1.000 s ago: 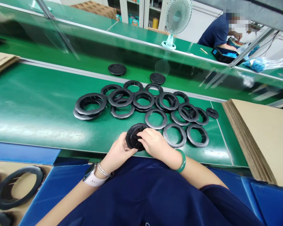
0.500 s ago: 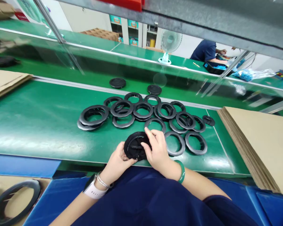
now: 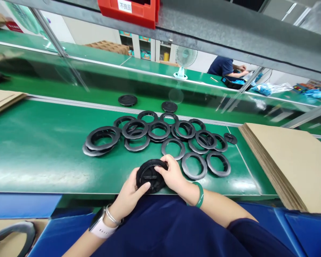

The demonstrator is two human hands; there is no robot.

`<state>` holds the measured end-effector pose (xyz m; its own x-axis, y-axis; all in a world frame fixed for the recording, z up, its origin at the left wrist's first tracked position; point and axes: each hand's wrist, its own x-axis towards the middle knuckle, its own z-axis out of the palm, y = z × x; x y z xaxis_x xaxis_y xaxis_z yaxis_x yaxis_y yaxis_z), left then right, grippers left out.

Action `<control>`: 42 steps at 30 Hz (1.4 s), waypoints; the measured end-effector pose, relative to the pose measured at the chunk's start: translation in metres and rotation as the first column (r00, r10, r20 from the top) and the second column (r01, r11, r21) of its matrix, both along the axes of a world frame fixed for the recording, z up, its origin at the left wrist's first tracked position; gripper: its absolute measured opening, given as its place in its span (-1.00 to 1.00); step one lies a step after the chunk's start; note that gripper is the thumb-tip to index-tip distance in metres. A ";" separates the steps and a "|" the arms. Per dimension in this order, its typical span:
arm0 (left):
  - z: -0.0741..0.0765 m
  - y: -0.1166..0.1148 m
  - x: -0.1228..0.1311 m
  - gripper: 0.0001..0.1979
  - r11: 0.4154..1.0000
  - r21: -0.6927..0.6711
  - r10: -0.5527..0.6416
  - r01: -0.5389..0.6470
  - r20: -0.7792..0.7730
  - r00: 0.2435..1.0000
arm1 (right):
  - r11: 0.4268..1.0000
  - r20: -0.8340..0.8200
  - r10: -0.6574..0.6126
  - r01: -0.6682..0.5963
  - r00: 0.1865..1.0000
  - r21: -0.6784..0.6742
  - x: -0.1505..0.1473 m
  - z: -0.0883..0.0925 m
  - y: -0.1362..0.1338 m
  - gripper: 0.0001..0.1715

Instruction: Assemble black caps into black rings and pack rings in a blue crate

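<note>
Between my hands, at the front edge of the green table, is a round black plastic part (image 3: pixel 150 177) with a raised rim and a bar across its middle. My left hand (image 3: pixel 132 189) grips its left side, thumb laid over the lower rim. On its upper right rim, my right hand (image 3: pixel 171 174) is closed with thumb and fingers. Past the hands lie several black rings with faceted grey rims, some overlapping; the closest are a ring (image 3: pixel 194 166) and another ring (image 3: pixel 218 163) at the right. The underside of the held part is hidden.
Stacked cardboard sheets (image 3: pixel 289 160) stand at the right; more cardboard (image 3: pixel 5 100) is at the left. Two black discs (image 3: pixel 127 100) lie behind the metal rail. A red bin (image 3: pixel 128 12) hangs overhead. Across the partition, a person (image 3: pixel 224 66) works near a fan (image 3: pixel 186 57).
The right fingers have shifted along the rim toward the top of the held part. My left thumb now lies higher over its lower edge. The camera view has tilted slightly upward.
</note>
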<state>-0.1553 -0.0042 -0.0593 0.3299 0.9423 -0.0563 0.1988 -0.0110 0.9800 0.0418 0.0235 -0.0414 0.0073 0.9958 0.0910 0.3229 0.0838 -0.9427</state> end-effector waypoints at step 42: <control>0.019 0.031 0.063 -0.34 0.770 0.469 -0.127 0.434 -0.553 0.823 | 0.935 -0.832 -0.193 -0.159 0.521 -0.316 0.131 0.042 -0.035 -0.47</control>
<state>-0.0926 0.0269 -0.0402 0.6596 0.7186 0.2204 0.5179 -0.6470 0.5596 0.1732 -0.0111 0.0009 -0.0781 0.9569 -0.2796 -0.6359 -0.2638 -0.7253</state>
